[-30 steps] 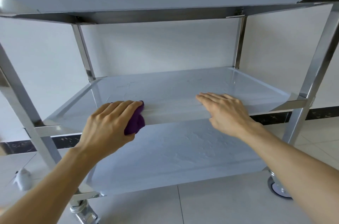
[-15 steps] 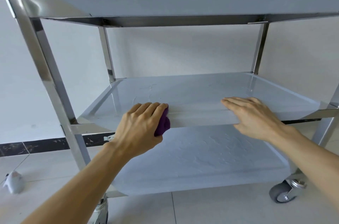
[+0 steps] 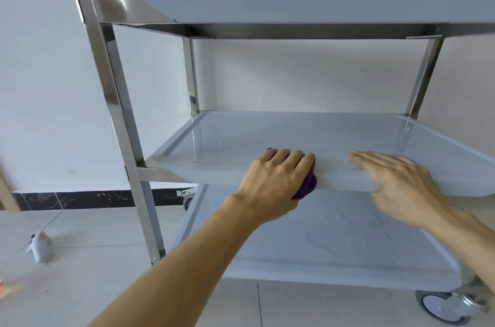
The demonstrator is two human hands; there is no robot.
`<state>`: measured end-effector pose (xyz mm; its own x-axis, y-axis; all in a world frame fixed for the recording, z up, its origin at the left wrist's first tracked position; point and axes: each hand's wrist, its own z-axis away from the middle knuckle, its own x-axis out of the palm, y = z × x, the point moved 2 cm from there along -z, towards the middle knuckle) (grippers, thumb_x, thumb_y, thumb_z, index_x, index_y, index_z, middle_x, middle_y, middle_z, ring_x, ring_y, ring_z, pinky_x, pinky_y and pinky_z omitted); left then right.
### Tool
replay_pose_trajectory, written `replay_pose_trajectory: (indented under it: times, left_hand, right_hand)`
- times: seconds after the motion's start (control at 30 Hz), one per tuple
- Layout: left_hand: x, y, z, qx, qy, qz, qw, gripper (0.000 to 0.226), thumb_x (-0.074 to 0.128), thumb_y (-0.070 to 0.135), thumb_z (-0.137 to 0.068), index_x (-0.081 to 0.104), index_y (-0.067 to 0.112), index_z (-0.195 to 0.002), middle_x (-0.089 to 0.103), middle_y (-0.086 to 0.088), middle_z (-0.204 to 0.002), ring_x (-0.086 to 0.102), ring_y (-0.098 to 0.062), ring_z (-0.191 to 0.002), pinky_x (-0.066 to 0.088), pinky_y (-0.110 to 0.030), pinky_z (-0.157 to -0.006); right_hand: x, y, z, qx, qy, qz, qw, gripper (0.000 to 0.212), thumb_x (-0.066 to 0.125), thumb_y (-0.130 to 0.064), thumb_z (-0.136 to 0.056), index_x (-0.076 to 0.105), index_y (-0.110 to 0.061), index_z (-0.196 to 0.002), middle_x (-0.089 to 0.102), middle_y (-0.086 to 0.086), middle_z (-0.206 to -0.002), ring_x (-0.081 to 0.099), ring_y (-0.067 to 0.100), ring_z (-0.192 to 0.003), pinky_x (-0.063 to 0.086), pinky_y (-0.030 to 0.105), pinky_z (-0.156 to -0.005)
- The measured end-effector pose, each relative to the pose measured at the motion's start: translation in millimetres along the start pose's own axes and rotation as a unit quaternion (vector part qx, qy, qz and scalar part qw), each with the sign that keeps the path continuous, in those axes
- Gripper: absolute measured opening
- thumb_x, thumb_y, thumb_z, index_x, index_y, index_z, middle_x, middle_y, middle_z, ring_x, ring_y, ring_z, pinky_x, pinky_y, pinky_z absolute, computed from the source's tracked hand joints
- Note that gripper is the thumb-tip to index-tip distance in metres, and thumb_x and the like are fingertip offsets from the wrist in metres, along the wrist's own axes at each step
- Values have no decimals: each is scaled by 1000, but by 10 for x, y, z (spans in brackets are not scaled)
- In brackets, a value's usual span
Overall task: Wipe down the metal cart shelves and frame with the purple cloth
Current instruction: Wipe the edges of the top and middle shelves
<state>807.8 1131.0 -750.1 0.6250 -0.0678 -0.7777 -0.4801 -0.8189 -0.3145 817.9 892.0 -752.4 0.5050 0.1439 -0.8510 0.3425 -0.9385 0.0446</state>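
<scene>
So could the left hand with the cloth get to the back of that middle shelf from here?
Probably yes: the left hand is at the middle shelf's front edge, and nothing lies on it between there and the back.

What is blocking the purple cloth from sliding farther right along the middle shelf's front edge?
The bare right hand rests flat on that front edge, directly right of the purple cloth, which the left hand presses to the grey metal middle shelf. A short bare stretch separates them.

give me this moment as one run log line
left hand presses purple cloth on middle shelf front edge | right hand flat on rim
</scene>
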Motion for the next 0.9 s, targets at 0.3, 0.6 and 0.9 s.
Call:
replay_pose_trajectory:
  times: [0.3,0.6,0.9]
  left_hand:
    - [-387,-1379,1195,-127,-38,-47,990,71,80,38,-68,55,23,-133,65,10,-125,62,-16,-112,44,-26,-96]
    - [-265,-988,874,-139,-46,-23,989,64,70,43,-75,52,19,-132,62,4,-128,59,-24,-115,40,-36,-102]
    - [-328,-1019,501,-242,-169,244,924,42,24,36,-103,55,11,-117,59,-7,-125,47,-29,-124,30,-37,-108]
  right_hand:
    - [20,-6,-20,-5,-4,22,1000,82,82,3,-46,66,-9,-125,67,6,-127,67,31,-111,52,49,-90]
    - [12,-631,-257,-48,-44,81,995,73,77,-51,-70,59,-11,-127,58,2,-136,53,23,-127,41,48,-100]
    - [27,-827,-330,-56,-108,22,992,85,44,-75,-82,28,-24,-147,25,-14,-156,23,8,-143,21,30,-111]
